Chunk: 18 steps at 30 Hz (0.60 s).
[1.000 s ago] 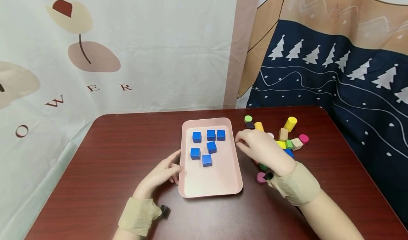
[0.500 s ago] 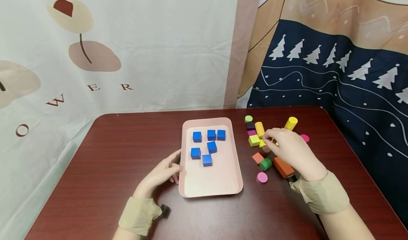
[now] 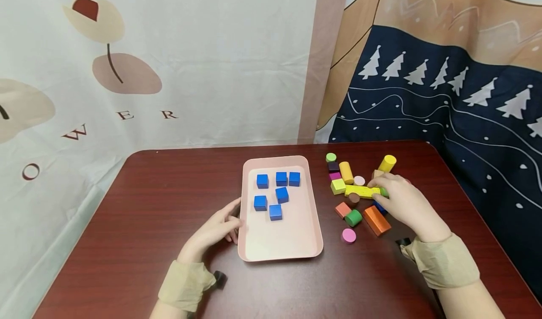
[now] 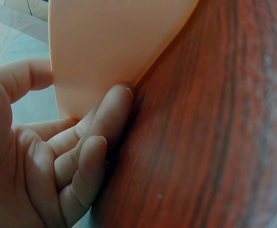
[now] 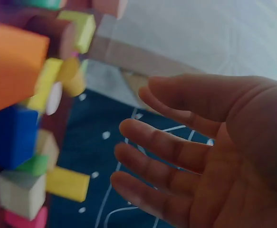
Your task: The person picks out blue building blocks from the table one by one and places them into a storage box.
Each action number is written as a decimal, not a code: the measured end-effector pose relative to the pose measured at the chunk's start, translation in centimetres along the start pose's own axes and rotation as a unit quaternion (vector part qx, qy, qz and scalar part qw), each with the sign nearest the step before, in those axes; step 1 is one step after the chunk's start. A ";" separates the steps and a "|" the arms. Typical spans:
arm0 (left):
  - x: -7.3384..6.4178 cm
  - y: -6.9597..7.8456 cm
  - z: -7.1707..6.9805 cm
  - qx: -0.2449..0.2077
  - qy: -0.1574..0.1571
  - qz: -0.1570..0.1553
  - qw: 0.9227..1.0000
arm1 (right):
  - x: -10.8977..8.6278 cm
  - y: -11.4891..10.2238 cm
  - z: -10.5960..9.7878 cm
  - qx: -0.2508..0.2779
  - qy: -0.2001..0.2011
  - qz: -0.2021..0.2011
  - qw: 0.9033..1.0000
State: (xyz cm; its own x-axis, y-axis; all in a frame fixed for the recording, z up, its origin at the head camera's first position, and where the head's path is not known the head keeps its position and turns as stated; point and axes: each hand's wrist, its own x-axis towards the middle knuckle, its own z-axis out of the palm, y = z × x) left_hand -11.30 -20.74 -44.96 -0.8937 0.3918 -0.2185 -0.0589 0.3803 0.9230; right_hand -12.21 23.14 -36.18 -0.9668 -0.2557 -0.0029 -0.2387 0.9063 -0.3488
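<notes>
On the left side of a pink tray [image 3: 279,241], my left hand [image 3: 216,227] holds the rim. In the left wrist view its thumb goes over the tray edge [image 4: 81,42] while the other fingers lie against the outer wall. Several blue cubes [image 3: 275,212] lie in the tray's far half. Over the right side of the block pile hovers my right hand [image 3: 408,206], partly covering a blue block [image 3: 378,207]. The right wrist view shows that right hand [image 5: 186,147] with loosely bent fingers and nothing between them; the blue block [image 5: 10,137] is to their left.
Around the right hand lie a long yellow block [image 3: 362,191], an orange block [image 3: 376,220], a green cylinder [image 3: 353,218], a pink disc [image 3: 349,235] and a yellow cylinder [image 3: 387,163]. The brown table's [image 3: 161,206] far edge meets hanging cloths.
My right hand has moved from beside the tray rightward over the blocks, uncovering the pile's left part. The left hand and the blue cubes in the tray have stayed put.
</notes>
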 end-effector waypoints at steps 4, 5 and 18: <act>0.1 -0.1 0.0 0.004 -0.001 0.001 1.000 | -0.2 1.2 0.7 0.004 -0.023 0.016 1.000; 0.1 -0.1 0.0 0.005 0.000 0.001 1.000 | -0.3 1.5 0.8 0.007 -0.029 0.019 0.999; 0.1 -0.2 0.0 0.007 0.000 0.002 1.000 | -0.6 4.1 2.8 0.012 -0.034 0.011 0.999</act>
State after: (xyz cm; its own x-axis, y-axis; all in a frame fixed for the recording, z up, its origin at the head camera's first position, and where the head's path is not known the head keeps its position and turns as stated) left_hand -11.38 -20.77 -45.18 -0.8942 0.3930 -0.2142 -0.0487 0.3904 0.9194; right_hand -12.36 26.03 -40.25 -0.9631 -0.2586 -0.0744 -0.2141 0.9039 -0.3703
